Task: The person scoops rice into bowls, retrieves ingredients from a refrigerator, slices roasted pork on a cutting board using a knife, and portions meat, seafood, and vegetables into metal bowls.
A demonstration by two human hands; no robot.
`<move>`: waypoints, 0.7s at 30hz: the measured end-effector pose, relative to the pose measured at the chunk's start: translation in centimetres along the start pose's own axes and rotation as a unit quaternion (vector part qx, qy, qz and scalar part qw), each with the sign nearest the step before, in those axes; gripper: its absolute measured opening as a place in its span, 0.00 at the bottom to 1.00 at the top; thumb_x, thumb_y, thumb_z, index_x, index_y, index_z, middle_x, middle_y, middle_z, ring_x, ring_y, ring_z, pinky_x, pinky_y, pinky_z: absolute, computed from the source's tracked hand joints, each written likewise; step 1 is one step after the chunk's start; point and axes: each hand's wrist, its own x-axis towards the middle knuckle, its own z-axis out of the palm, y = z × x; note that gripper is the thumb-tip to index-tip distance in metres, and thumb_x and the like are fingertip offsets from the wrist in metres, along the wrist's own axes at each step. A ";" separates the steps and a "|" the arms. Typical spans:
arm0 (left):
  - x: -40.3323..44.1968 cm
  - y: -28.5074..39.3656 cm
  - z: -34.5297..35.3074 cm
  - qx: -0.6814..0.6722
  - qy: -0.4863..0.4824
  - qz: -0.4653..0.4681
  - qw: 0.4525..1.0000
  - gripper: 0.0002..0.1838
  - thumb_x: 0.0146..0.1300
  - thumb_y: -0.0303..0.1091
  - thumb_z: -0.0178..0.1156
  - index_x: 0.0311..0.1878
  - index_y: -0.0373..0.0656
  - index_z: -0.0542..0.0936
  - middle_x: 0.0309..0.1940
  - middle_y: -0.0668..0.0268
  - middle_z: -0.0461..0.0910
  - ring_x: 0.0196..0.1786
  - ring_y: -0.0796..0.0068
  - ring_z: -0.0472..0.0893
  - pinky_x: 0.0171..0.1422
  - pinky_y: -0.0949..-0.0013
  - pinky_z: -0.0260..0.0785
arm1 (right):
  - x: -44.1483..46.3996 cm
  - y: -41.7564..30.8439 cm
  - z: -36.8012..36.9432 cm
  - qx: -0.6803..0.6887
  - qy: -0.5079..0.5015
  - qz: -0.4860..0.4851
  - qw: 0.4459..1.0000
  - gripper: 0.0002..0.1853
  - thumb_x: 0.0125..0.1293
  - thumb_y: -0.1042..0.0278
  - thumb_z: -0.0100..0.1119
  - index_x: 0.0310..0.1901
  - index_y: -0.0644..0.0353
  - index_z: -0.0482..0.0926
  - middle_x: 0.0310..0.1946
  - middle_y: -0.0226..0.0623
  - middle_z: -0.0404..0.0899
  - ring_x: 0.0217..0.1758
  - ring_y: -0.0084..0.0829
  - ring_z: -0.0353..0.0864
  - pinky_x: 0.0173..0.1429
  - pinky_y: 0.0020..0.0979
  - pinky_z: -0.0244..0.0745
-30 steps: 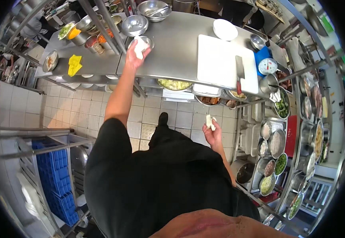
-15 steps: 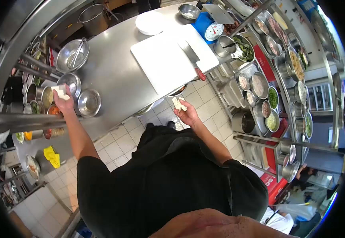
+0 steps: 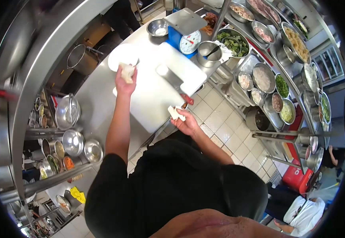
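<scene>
My left hand point(image 3: 124, 85) is over the far left part of the white cutting board point(image 3: 150, 105), beside a stack of white plates point(image 3: 117, 55). Its fingers close around pale white pieces that look like tofu point(image 3: 127, 73), blurred by motion. Nearer my body, my right hand point(image 3: 187, 124) hovers at the board's near right edge, pinching a few white blocks, also tofu by their look point(image 3: 176, 113). A cleaver point(image 3: 171, 77) lies flat on the board, its red handle pointing toward the right hand.
A blue dial scale point(image 3: 189, 42) stands behind the board, next to a metal pot point(image 3: 209, 54). Bowls of greens point(image 3: 236, 43) and other ingredients fill the right-hand shelves. Metal bowls point(image 3: 73, 142) sit at left below a steel rail. Another person point(image 3: 305, 212) is at lower right.
My left hand has swung from the metal bowls at left to above the board near the plates, still carrying white pieces. My right hand keeps its blocks; the view has turned.
</scene>
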 end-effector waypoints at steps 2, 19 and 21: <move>5.6 -2.8 4.4 0.071 0.001 -0.006 0.997 0.18 0.65 0.45 0.59 0.52 0.45 0.74 0.46 0.59 0.78 0.51 0.56 0.78 0.59 0.57 0.73 | 0.3 -2.3 -0.8 0.011 -0.009 -0.013 1.000 0.17 0.65 0.66 0.59 0.54 0.57 0.71 0.45 0.37 0.79 0.44 0.32 0.80 0.47 0.35 0.78; 35.5 -8.6 10.7 0.579 0.099 0.066 0.807 0.32 0.50 0.50 0.70 0.53 0.37 0.79 0.49 0.53 0.80 0.53 0.57 0.77 0.58 0.57 0.69 | -0.3 -15.7 -6.3 0.058 0.053 -0.117 0.990 0.16 0.64 0.70 0.60 0.52 0.61 0.73 0.47 0.42 0.78 0.49 0.37 0.80 0.50 0.41 0.78; 31.8 -8.5 10.3 0.746 0.166 0.242 0.598 0.28 0.50 0.47 0.68 0.50 0.36 0.81 0.50 0.52 0.80 0.53 0.57 0.78 0.57 0.56 0.70 | 0.1 -16.4 -6.3 0.029 0.071 -0.107 0.991 0.16 0.64 0.69 0.58 0.53 0.59 0.73 0.49 0.40 0.77 0.50 0.36 0.79 0.51 0.41 0.77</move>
